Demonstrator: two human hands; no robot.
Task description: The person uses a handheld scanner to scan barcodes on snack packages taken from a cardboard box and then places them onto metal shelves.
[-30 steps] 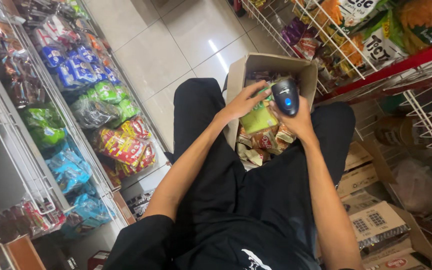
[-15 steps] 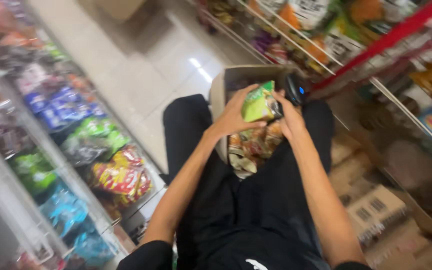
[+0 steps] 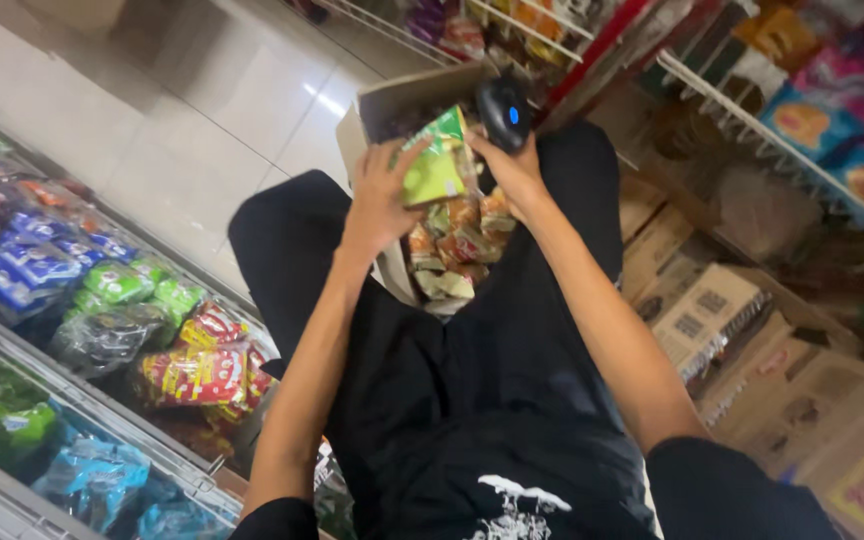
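My left hand (image 3: 380, 200) holds a green snack packet (image 3: 436, 160) lifted above an open cardboard box (image 3: 392, 100) that rests between my knees. My right hand (image 3: 515, 165) grips a black handheld scanner (image 3: 505, 110) with a blue light, right beside the packet. Inside the box lie several more small snack packets (image 3: 447, 255) in orange, green and pale wrappers. My black trousers and shirt fill the middle of the view.
A chest freezer (image 3: 82, 340) with bagged goods runs along the left. Wire shelves (image 3: 782, 140) with snack bags stand at the top and right, with stacked cardboard cartons (image 3: 702, 310) below them. Pale floor tiles (image 3: 172, 110) lie at the upper left.
My left hand has lifted the green packet out of the box and up beside the scanner. The view has swung, so the box now sits higher in the frame.
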